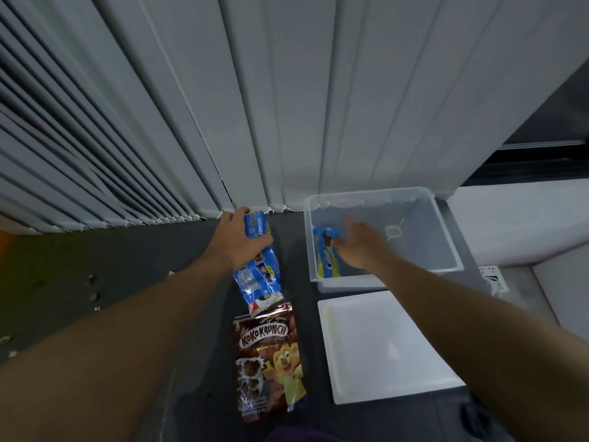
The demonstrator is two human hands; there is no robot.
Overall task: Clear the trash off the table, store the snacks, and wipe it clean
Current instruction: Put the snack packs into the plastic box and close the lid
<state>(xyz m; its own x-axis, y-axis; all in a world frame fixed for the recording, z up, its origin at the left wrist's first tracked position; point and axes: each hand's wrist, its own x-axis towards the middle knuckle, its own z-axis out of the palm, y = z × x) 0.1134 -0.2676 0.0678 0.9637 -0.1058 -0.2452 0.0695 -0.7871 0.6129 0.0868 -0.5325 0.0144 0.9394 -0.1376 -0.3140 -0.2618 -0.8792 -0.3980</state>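
Pale blinds (287, 90) behind clear bin (443, 232)

Counts taken, all places given from the clear bin (446, 224).

Bins: one.
Lids: one, white lid (382, 346), lying flat just on the near side of the bin.
Snack packets: three in all.
- Blue: two. First blue packet (325, 256) inside the bin, against its left wall. Second blue packet (258, 269) outside, just left of the bin.
- Brown: one, brown cereal bag (267, 358), left of the bin and nearer than it.

Hands: two. Left hand (236, 240) left of the bin, gripping the second blue packet. Right hand (360, 247) inside the bin.
Pale scraps (92, 279) far left of the bin: several, too blurred for a firm count.
Blind slats (287, 90) behind the bin: many, not counted.
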